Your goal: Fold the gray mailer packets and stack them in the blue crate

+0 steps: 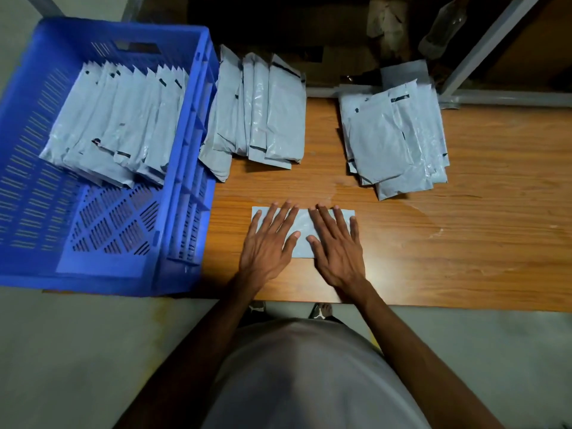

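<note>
A folded gray mailer packet lies flat on the wooden table near its front edge. My left hand presses its left half with straight, spread fingers. My right hand presses its right half the same way. The blue crate stands at the left and holds a leaning row of several folded gray packets in its far half.
A pile of gray packets leans against the crate's right wall. Another pile of gray packets lies at the back right. A metal frame leg and a clear bottle stand behind the table.
</note>
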### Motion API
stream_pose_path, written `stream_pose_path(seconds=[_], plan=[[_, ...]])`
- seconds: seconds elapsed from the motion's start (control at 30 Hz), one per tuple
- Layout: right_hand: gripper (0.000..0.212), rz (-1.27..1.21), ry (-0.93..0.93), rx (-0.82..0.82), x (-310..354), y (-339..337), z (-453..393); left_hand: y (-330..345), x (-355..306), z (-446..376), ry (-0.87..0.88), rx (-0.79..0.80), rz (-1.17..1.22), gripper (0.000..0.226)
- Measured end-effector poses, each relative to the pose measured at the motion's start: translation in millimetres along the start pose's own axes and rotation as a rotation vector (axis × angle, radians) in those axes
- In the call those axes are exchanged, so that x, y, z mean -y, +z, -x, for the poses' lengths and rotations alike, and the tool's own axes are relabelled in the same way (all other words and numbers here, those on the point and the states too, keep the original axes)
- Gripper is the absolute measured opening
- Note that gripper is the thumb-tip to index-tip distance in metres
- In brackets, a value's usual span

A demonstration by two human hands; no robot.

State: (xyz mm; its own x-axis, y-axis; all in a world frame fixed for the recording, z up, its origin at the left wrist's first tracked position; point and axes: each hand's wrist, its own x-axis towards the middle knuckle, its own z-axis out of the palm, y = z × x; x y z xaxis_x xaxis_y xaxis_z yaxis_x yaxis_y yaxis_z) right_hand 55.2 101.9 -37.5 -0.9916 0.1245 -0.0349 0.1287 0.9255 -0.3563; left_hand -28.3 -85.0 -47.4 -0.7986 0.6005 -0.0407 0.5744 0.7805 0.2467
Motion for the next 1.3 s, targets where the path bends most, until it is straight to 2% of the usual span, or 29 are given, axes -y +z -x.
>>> stream_pose_path(seconds=[0.67,0.87,1.07,1.3], plan=[[0.061,0.015,0.003,0.048,0.2,0.5,-3.7,0.1,-1.1,-4.7,0.002,0.018,0.007,0.061],[0.059,-0.234,0.057,-0.020,-5.4,-11.5,1.5,-6.2,-5.3,-4.3,0.021,0.033,-0.047,0.062],[0.061,-0.049,0.052,-0.002,-26.8,-10.6,9.2,2.1,-9.7,-6.5,0.009,0.043,-0.056,0.064],[0.061,-0.028,0.069,0.006,-27.3,-8.0,6.3,5.2,-9.4,-7.7,0.016,0.019,-0.048,0.066]])
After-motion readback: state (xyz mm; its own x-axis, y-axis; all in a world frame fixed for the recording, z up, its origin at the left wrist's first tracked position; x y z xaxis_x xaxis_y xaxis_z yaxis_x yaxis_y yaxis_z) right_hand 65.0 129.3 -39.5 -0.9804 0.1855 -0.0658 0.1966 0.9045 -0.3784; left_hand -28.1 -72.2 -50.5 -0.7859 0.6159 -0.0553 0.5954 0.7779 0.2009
